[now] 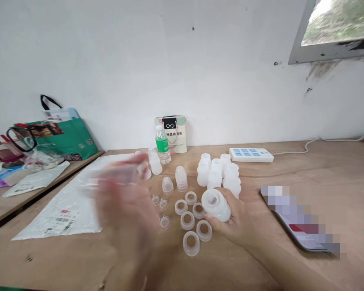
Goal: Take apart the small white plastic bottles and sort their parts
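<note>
My right hand (235, 214) is wrapped around a small milky-white plastic bottle (216, 206), tilted with its round mouth end toward me. My left hand (121, 206), raised on the left, is smeared by motion; a see-through plastic piece (109, 180) shows at its fingers, its exact shape too blurred to tell. Between the hands lie several translucent screw rings (191, 243). Left of them are small clear discs with raised middles (165, 222), partly hidden by my left hand. Behind stand clear dome caps (168, 186), some of them stacked (181, 178).
Grouped white bottles (215, 178) stand beyond my right hand. A phone (300, 222) and a power strip (251, 154) lie at right. A water bottle (163, 145) and paper bag (178, 137) stand by the wall. At left are a white mailer (87, 202) and green bag (69, 139).
</note>
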